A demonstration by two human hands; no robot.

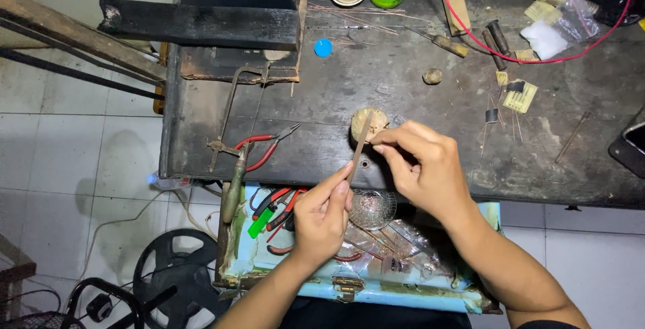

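**Thin strip held over the round block**

Everything here sits around the wooden round block (368, 124) near the front edge of the dark bench (416, 80). Well to the block's left lies a frame saw (232, 110), and between it and the block rest red-handled pliers (265, 146), jaws pointing toward the block — close by, I'd guess, so a hand can reach them without looking. Up and left of the block, a small blue cap (323, 48) sits alone.

The left hand (322, 218) comes up from below the block, thumb and forefinger pinched together on the lower end of a thin strip (361, 144), tan and flat like a small file or stick. The strip slants upward so its top end lies across the block, which seems to serve as a rest to steady it. Just right of the block, the right hand (423, 164) has its fingertips closed at the strip's middle; whether it grips the strip itself or some tiny piece against it, I cannot tell — it is too small to see.

Below the block, an open drawer (349, 282) holds more pliers and a green lighter (262, 223), under the hands. Far right of the block, yellow packets (521, 97) and a red wire (537, 60) lie scattered.
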